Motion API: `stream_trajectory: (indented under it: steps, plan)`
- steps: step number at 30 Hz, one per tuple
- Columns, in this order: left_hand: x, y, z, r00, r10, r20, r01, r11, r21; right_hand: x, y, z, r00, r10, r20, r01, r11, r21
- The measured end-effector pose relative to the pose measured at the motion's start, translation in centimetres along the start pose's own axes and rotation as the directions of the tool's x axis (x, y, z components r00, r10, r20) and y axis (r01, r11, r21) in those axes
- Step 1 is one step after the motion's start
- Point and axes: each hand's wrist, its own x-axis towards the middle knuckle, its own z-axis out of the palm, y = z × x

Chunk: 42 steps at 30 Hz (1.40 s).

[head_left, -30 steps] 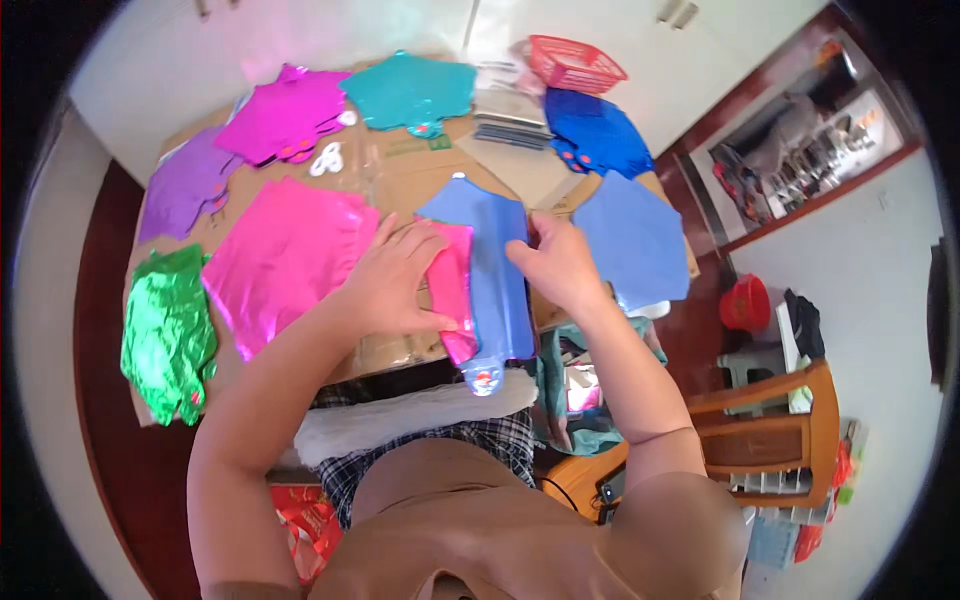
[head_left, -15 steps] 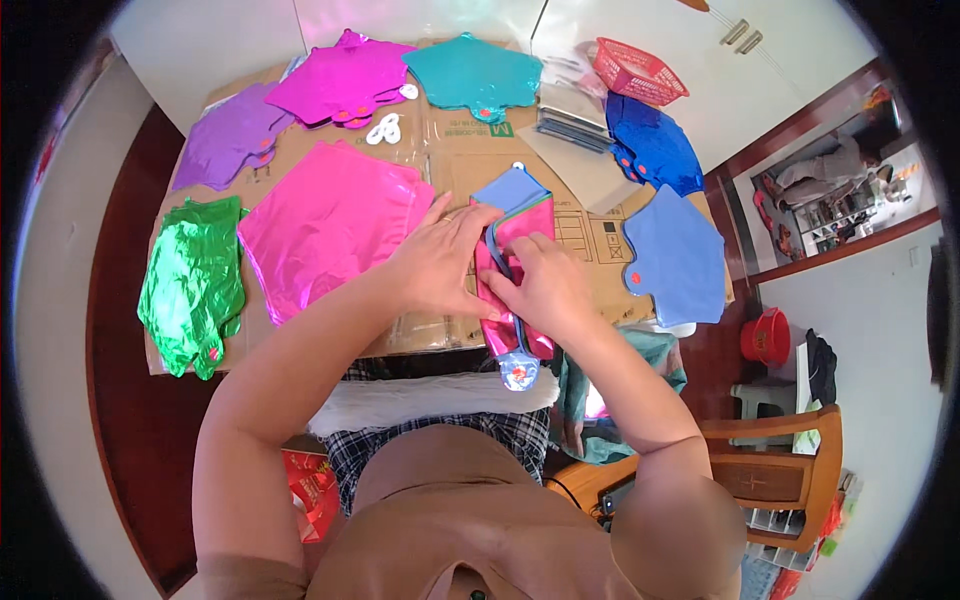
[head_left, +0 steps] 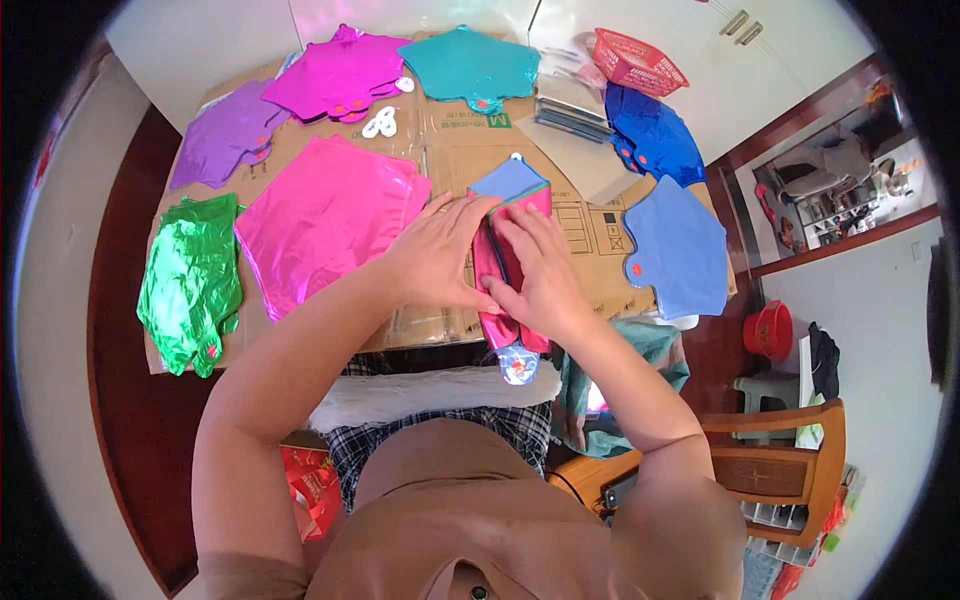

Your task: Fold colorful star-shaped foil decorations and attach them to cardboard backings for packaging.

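A folded bundle of foil balloons (head_left: 512,183), pink outside with blue and green layers showing, lies near the table's front edge. Its side flaps meet along a dark lengthwise gap, and a round blue tab (head_left: 518,366) with a red mark hangs over the edge. My left hand (head_left: 440,255) holds the bundle's left side, its fingers along the flap and its thumb lower down. From the right, my right hand (head_left: 545,270) holds the other flap, fingers stretched over it and thumb by the gap. Just left lies a flat stack of pink foil balloons (head_left: 325,220).
Around the cardboard-covered table (head_left: 455,140) lie flat foil balloons: green (head_left: 190,285), purple (head_left: 225,140), magenta (head_left: 340,75), teal (head_left: 470,65), dark blue (head_left: 655,130) and light blue (head_left: 680,250). White rings (head_left: 380,123), silvery packets (head_left: 572,100) and a red basket (head_left: 640,62) sit farther back. A wooden chair (head_left: 770,470) stands right.
The fingers of my right hand have straightened and slid up over the right flap, and the flaps lie closer together. My left hand stays nearly in place.
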Motion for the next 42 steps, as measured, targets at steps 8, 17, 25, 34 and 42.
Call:
stream_trajectory:
  steps: [8, 17, 25, 34, 42]
  plan:
    - [-0.1, 0.0, 0.0, 1.0, -0.016, 0.014, 0.016, 1.0, 0.002, 0.6, -1.3, -2.3, 0.876, 0.477, -0.071, -0.439, 0.849, 0.293]
    - [0.2, 0.1, 0.0, 0.999, 0.026, 0.036, -0.028, 0.998, 0.056, -1.8, 5.0, -4.6, 0.675, 0.736, 0.047, -0.661, 0.576, 0.481]
    - [0.2, 0.1, 0.0, 0.999, 0.017, 0.043, -0.02, 0.998, 0.056, -1.8, 5.8, -6.0, 0.568, 0.81, 0.149, -0.75, 0.434, 0.499]
    - [0.3, 0.2, 0.0, 0.999, -0.01, 0.036, 0.009, 0.999, 0.044, 0.0, 0.8, -6.1, 0.759, 0.616, -0.21, -0.631, 0.776, -0.005]
    - [0.1, 0.0, 0.2, 0.999, -0.039, 0.028, 0.038, 0.999, 0.027, 2.2, -2.5, 0.0, 0.972, 0.195, -0.132, -0.224, 0.939, -0.26]
